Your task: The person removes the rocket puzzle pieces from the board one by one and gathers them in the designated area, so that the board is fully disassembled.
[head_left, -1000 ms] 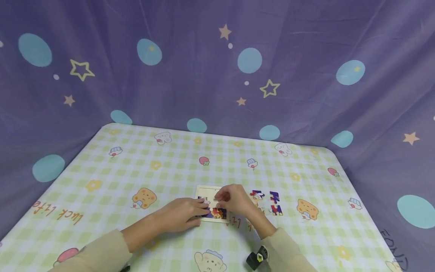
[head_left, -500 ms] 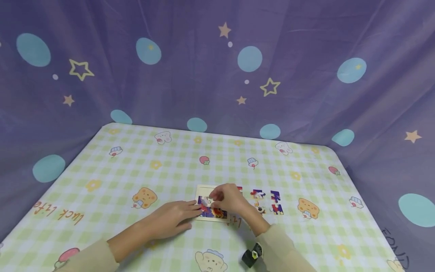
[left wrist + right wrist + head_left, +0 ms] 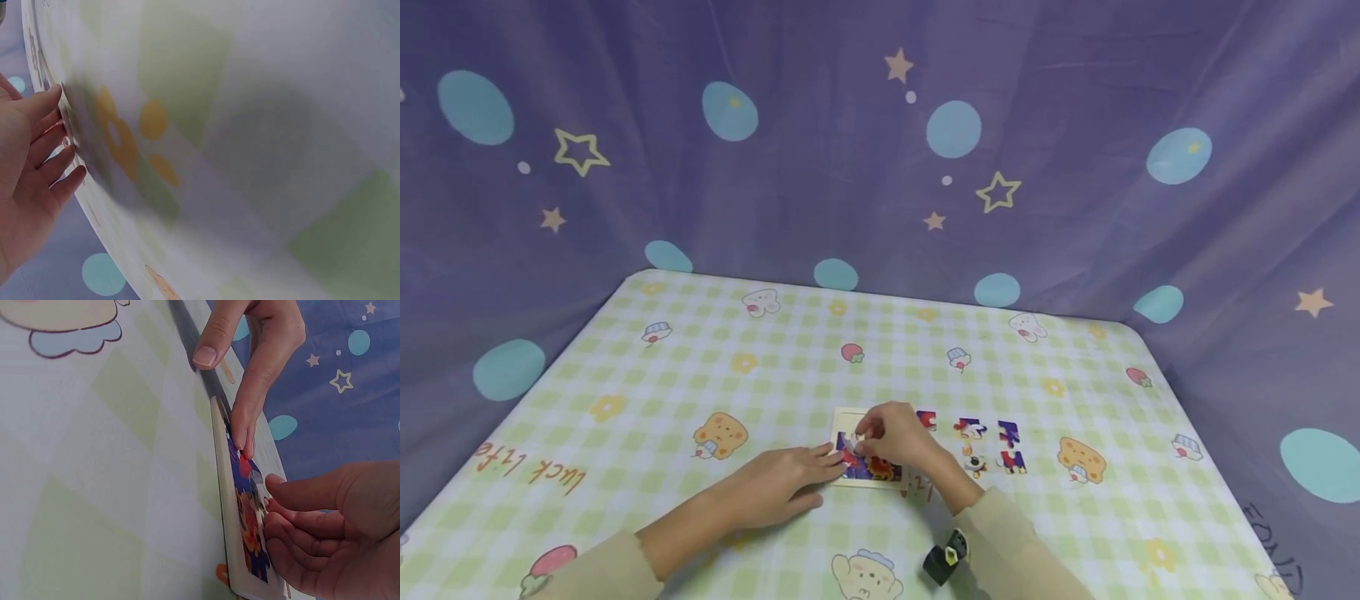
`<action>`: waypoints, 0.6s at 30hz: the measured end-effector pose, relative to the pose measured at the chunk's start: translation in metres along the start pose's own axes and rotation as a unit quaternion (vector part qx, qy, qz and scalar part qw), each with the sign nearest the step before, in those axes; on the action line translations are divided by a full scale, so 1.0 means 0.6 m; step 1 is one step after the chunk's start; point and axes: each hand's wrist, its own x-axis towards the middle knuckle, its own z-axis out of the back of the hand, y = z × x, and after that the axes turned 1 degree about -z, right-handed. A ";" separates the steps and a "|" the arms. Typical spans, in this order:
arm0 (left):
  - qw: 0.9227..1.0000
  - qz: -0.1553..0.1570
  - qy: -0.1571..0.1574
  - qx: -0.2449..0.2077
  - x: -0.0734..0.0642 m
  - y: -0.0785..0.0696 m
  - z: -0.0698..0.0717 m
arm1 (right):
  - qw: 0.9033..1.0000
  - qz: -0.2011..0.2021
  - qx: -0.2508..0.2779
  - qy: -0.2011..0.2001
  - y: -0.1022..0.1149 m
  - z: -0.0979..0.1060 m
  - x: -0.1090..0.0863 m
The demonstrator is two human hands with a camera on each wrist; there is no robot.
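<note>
A shallow wooden puzzle tray (image 3: 871,485) lies on the tabletop, its near part filled with joined purple, red and orange pieces (image 3: 880,469). My right hand (image 3: 897,433) is over the tray, thumb and fingers pinching a pale jigsaw piece (image 3: 257,479) down at the picture's surface. Most of that piece is hidden by the fingers. From the left, my left hand (image 3: 763,487) reaches in with its fingers extended, and the fingertips (image 3: 245,449) rest on the tray's left side. The left wrist view shows the same fingers (image 3: 56,165) held fairly straight, low over the cloth.
Right of the tray lie several loose jigsaw pieces, among them a red one (image 3: 927,420), a purple one (image 3: 1008,433) and one with an eye (image 3: 974,462). A green checked cloth (image 3: 775,383) covers the table. A purple curtain (image 3: 850,192) hangs behind.
My right hand has moved left across the tray, uncovering a red loose piece beside it. My left hand has drawn back a little from the pieces to the tray's left side.
</note>
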 end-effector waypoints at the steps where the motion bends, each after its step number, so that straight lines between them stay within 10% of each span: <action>1: 1.000 -0.001 -0.001 -0.001 0.000 -0.001 0.001 | 1.000 -0.002 0.001 -0.001 0.000 0.000 0.001; 18: 1.000 0.007 0.015 -0.018 0.003 0.001 0.005 | 0.998 -0.031 0.042 -0.032 0.000 -0.012 0.007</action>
